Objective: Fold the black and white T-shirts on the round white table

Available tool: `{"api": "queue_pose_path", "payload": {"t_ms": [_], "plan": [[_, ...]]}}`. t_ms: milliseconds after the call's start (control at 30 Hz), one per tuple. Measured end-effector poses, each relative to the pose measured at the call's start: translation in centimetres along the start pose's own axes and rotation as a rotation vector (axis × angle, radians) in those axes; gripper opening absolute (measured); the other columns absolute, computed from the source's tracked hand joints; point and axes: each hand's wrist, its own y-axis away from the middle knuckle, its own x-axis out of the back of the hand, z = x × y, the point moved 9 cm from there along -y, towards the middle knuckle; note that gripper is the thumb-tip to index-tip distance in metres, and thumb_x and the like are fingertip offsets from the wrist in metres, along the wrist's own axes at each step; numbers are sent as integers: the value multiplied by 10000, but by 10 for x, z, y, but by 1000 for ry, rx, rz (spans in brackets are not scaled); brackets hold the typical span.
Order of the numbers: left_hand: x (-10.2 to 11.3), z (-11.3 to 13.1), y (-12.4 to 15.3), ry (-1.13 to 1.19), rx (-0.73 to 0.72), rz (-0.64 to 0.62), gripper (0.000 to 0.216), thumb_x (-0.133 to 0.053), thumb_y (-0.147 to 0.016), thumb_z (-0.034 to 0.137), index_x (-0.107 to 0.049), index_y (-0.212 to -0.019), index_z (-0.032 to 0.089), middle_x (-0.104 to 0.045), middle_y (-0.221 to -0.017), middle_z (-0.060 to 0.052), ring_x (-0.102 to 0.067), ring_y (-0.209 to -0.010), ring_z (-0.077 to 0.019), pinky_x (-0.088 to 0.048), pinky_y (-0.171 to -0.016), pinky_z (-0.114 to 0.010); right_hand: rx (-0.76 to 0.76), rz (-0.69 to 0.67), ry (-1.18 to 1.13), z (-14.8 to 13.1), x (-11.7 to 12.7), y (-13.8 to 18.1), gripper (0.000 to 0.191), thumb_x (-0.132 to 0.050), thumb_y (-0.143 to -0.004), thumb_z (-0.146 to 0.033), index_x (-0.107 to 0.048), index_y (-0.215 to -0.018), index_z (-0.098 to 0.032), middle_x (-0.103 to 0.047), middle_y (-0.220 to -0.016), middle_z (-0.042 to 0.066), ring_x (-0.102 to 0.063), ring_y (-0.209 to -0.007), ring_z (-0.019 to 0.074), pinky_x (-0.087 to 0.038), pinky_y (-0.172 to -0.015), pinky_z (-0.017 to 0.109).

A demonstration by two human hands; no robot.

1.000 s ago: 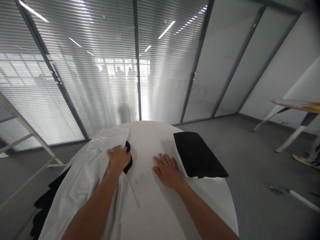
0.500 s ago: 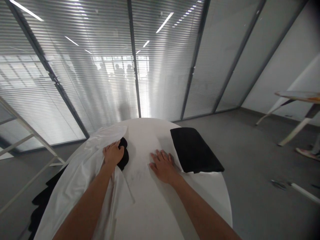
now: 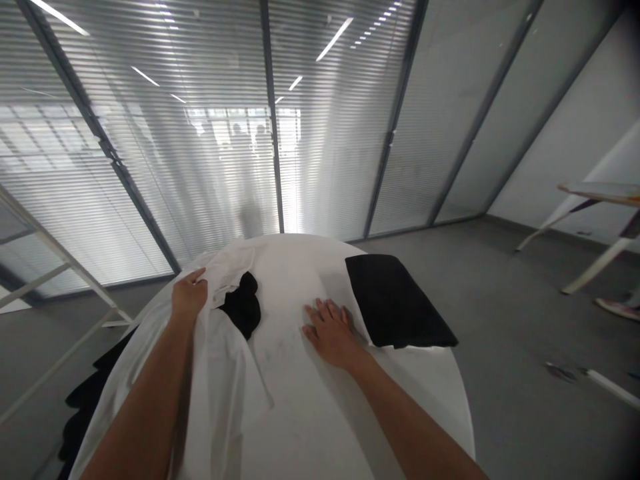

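A white garment [image 3: 220,373] lies spread over a round white table [image 3: 440,393]. My left hand [image 3: 189,297] is closed on the garment's cloth near its far left part, pulling it aside. A patch of black cloth [image 3: 243,308] shows beside that hand, under the white cloth. My right hand [image 3: 332,332] lies flat on the white garment with its fingers spread, just left of a folded black garment [image 3: 395,301] at the table's right side.
More black cloth [image 3: 87,407] hangs off the table's left edge. A white metal frame [image 3: 45,273] stands at the left. Glass walls with blinds [image 3: 270,120] are ahead. Another table [image 3: 600,200] and a person's shoe [image 3: 617,308] are at the right, on grey floor.
My left hand has moved left and away from the black patch, dragging the white cloth with it, so more of the black cloth shows. My right hand has stayed put.
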Motion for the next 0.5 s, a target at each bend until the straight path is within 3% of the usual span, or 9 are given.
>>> {"api": "queue_pose_path", "payload": {"t_ms": [100,233,500], "plan": [[5,-16,-6,-18,14,-27,435,-502,-790,208,-672,-1183,127,-694,-772,-53,-641,-720,-234,-499,-714,-352,-10,-2,12,0,-1,-1,566,-283,-987,-518,-376,-1486,-267,-294,-1573,113,-215,-1448,335,-118,-1135,589],[2,-28,-8,-140,36,-38,421,-502,-803,196,-657,-1193,160,-708,-918,-91,-655,-886,-277,-494,-806,-395,-12,-12,27,-1,-1,-1,568,-281,-987,-518,-372,-1488,-267,-294,-1573,112,-219,-1447,334,-132,-1133,587],[-27,-17,4,-221,1,-166,446,-499,-862,323,-590,-1284,210,-641,-1172,-169,-620,-1063,-313,-471,-907,-437,-5,-23,46,-2,1,-1,574,-265,-989,-524,-368,-1491,-266,-292,-1573,116,-218,-1448,336,-147,-1129,588]]}}
